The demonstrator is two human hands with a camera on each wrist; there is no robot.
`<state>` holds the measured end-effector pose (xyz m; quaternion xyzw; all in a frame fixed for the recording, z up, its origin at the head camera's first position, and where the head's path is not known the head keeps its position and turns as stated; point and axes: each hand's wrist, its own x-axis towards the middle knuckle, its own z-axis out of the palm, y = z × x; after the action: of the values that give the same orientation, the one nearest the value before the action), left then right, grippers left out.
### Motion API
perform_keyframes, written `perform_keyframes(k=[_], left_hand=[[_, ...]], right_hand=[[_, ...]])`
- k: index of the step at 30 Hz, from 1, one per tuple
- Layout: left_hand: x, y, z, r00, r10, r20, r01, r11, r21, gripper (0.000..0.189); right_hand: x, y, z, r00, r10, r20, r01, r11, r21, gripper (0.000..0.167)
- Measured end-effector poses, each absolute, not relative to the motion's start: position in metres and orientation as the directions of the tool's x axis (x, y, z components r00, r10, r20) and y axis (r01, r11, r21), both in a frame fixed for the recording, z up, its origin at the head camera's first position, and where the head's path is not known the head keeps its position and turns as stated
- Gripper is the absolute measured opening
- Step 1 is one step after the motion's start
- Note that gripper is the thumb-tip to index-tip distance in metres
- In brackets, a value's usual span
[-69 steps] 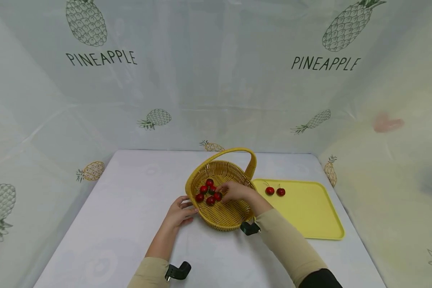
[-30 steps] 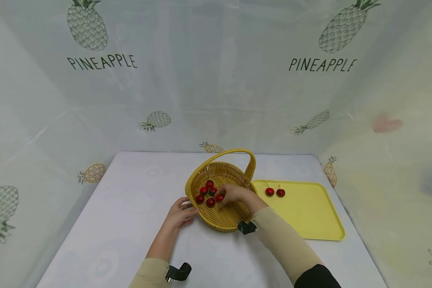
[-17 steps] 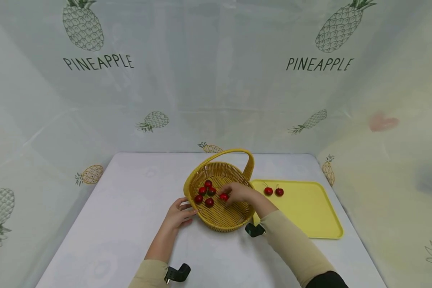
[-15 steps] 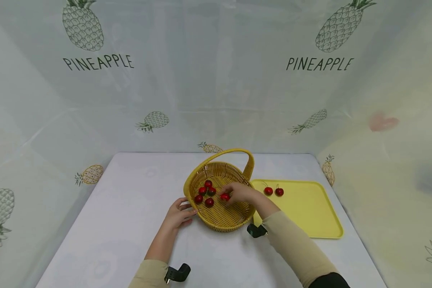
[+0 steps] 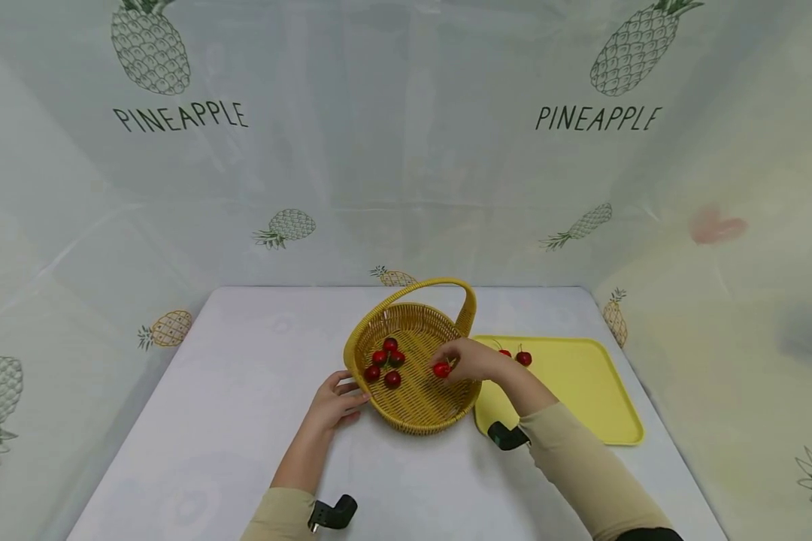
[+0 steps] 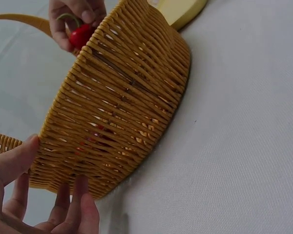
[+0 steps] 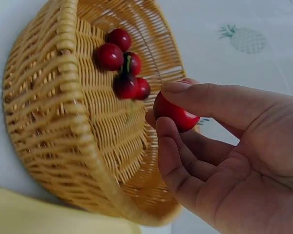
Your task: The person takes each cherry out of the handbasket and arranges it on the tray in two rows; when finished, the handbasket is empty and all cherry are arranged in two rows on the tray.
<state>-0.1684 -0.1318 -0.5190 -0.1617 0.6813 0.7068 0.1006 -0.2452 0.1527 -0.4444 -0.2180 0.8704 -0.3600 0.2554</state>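
In the head view, a round woven basket point(image 5: 419, 421) with a tall arched handle stands mid-table, holding several dark red cherries point(image 5: 392, 379) toward its left side. My right hand point(image 5: 470, 359) is over the basket's right part, pinching one cherry point(image 7: 178, 114) between thumb and fingers. A green stem shows on this cherry in the left wrist view. On the basket's left, my left hand point(image 5: 334, 402) holds the rim, its thumb at the edge and the other fingers against the outer wall point(image 6: 112, 107).
A yellow tray point(image 5: 575, 398) lies right of the basket, near its rim. Two cherries rest at the tray's far left, one point(image 5: 524, 358) in plain sight, the other partly hidden behind the right hand. A white cloth point(image 5: 257, 338) covers the table; a pineapple-printed sheet hangs around it.
The right hand has drawn one cherry away from the cluster, moving right and up toward the basket's right rim. The left hand has stayed at the basket.
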Motion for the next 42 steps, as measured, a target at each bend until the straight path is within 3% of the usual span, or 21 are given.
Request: perform_keyframes(k=[16,26,42], left_hand=[[-0.172,-0.134,-0.521,-0.927,-0.073,-0.369,-0.365,-0.054,0.929,0.055],[-0.174,-0.134,-0.522,-0.922,-0.071,-0.381,-0.377,-0.053,0.925,0.054],[-0.171,-0.132,-0.523,-0.925,-0.061,-0.375,-0.372,-0.057,0.927,0.055]], right_hand=[[-0.243,0.192,-0.434,-0.787,-0.565,-0.247,-0.186,0.598,-0.779,0.027],[-0.240,0.215,-0.434,-0.840,-0.475,-0.263,-0.124,0.639,-0.759,0.025],[-0.233,0.262,-0.443,-0.871,-0.421,-0.252,-0.081,0.631,-0.771,0.029]])
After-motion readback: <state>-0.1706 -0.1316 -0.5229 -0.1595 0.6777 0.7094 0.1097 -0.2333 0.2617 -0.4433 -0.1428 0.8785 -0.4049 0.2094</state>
